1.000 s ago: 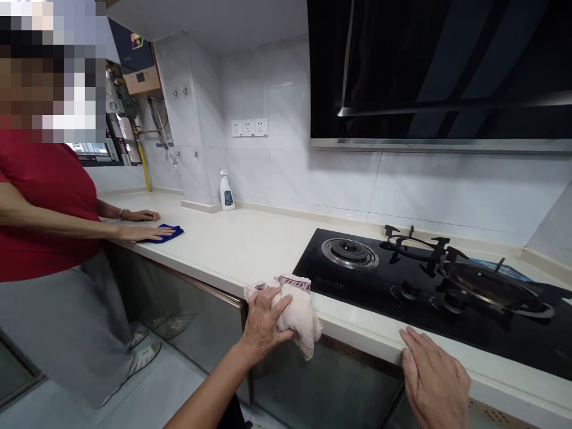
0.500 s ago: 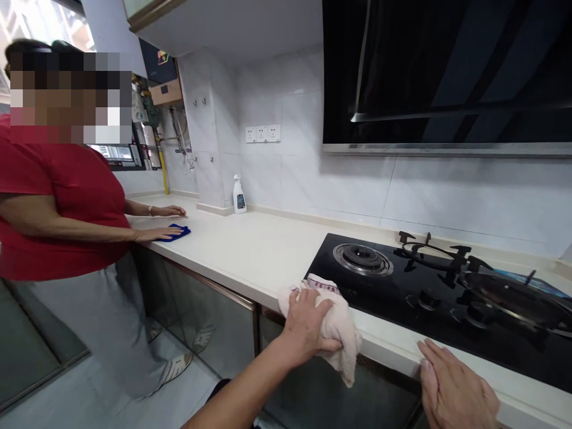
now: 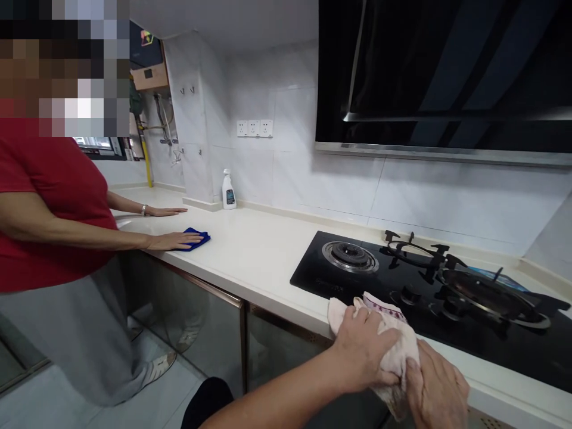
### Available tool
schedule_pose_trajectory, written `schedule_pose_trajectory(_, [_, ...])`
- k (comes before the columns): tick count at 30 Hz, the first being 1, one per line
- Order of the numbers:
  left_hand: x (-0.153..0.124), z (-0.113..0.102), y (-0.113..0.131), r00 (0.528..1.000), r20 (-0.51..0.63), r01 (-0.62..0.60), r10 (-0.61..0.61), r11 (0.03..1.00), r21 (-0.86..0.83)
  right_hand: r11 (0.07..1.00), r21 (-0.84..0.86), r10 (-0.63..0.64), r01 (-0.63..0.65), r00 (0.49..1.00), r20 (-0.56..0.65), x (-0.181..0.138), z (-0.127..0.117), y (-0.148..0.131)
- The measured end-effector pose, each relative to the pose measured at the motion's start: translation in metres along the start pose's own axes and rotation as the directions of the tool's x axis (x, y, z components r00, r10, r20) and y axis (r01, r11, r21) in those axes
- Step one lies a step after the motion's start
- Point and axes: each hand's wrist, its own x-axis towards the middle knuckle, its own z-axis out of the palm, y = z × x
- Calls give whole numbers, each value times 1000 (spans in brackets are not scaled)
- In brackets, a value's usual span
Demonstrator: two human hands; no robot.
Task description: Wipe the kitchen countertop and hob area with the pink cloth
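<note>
My left hand [image 3: 361,351] is closed on a pale pink cloth [image 3: 393,345] and presses it on the front edge of the cream countertop [image 3: 254,256], just in front of the black gas hob [image 3: 429,292]. My right hand [image 3: 435,390] lies flat on the counter edge, fingers stretched out, touching the cloth's right side. The cloth hangs partly over the edge.
A person in a red top stands at the left, one hand flat on a blue cloth [image 3: 194,238], the other hand flat on the counter. A white spray bottle [image 3: 228,190] stands by the wall. Loose pan supports [image 3: 420,250] lie on the hob. A black hood [image 3: 442,77] hangs above.
My left hand has slid the pink cloth rightward along the counter edge until it meets my right hand. The other person's blue cloth has moved slightly right.
</note>
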Motion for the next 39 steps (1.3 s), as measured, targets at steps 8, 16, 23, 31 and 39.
schedule_pose_trajectory(8, [-30, -6, -41, 1000, 12, 4, -4, 1000, -13, 991, -43, -128, 128, 992, 7, 5, -2, 5])
schedule_pose_trajectory(16, [-108, -37, -135, 968, -123, 221, -218, 975, 13, 996, -23, -91, 90, 995, -33, 4, -1, 1])
schedule_pose_trajectory(23, [-182, -93, -231, 847, -43, 531, -530, 836, 138, 998, -12, -68, 68, 998, -12, -9, 13, 12])
schedule_pose_trajectory(31, [-209, -129, -271, 744, 51, 641, -666, 734, 223, 997, -16, -70, 70, 997, -26, -9, 16, 8])
schedule_pose_trajectory(39, [-182, -111, -219, 783, 10, 577, -622, 732, 363, 999, 20, -34, 35, 999, -41, -6, 17, 3])
